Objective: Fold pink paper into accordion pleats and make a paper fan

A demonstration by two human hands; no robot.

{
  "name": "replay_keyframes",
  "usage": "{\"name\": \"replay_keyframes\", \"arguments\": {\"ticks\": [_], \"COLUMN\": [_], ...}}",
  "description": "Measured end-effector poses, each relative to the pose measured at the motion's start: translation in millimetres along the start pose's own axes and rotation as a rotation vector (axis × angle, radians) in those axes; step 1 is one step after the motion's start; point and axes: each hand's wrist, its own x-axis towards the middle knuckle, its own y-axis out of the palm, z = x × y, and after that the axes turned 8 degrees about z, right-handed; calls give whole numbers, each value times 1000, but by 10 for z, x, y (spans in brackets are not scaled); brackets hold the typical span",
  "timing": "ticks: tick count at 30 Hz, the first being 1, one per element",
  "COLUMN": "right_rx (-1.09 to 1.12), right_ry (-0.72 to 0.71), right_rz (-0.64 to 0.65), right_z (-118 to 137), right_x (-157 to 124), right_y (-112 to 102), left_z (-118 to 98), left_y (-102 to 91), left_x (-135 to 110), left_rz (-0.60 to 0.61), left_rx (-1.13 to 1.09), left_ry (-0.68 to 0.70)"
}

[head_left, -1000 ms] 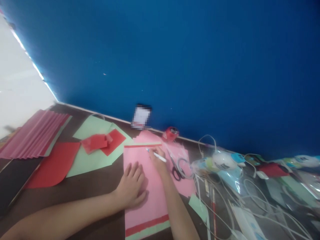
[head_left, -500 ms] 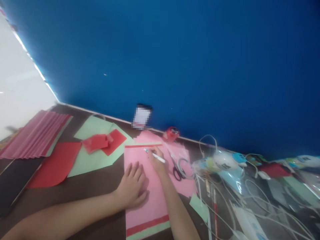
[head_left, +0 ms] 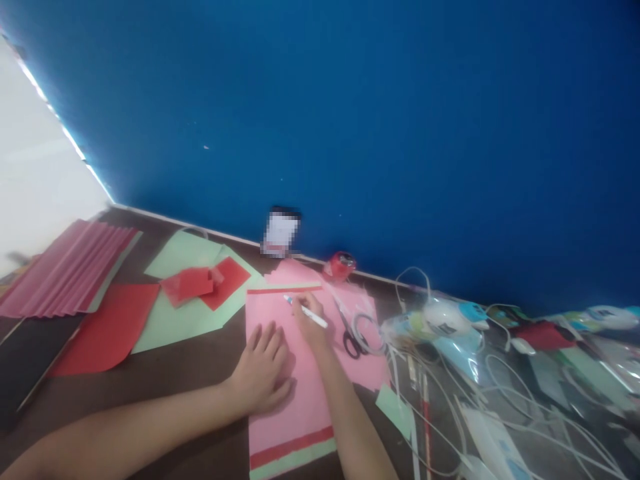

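A pink sheet of paper lies in front of me, with red and green strips across its near and far ends. My left hand rests flat on its left part, fingers spread. Pinched in my right hand is a white pen with a blue end, which points left toward the upper part of the sheet. Whether the tip touches the paper is too blurred to tell. Just right of that hand, scissors with dark handles lie on more pink paper.
Red paper pieces lie on green sheets at the left, beside a pleated pink paper. A red object and a blurred-out phone-like thing stand by the blue wall. White cables and plastic packets crowd the right.
The whole view has shifted slightly, so everything sits a little farther left. Both hands keep nearly the same place on the sheet, the pen still held.
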Motion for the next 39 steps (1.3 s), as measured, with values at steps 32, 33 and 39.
{"name": "replay_keyframes", "arguments": {"ticks": [32, 33, 39], "right_rx": [-17, -40, -122], "right_ry": [37, 33, 16], "right_rz": [53, 64, 88], "right_z": [-196, -174, -51], "right_x": [54, 45, -12], "right_y": [87, 79, 62], "left_z": [-19, -18, -9], "left_y": [-80, -82, -52], "left_x": [-1, -2, -5], "left_rz": [-20, -19, 2], "left_rx": [23, 21, 17], "left_ry": [3, 3, 11]}}
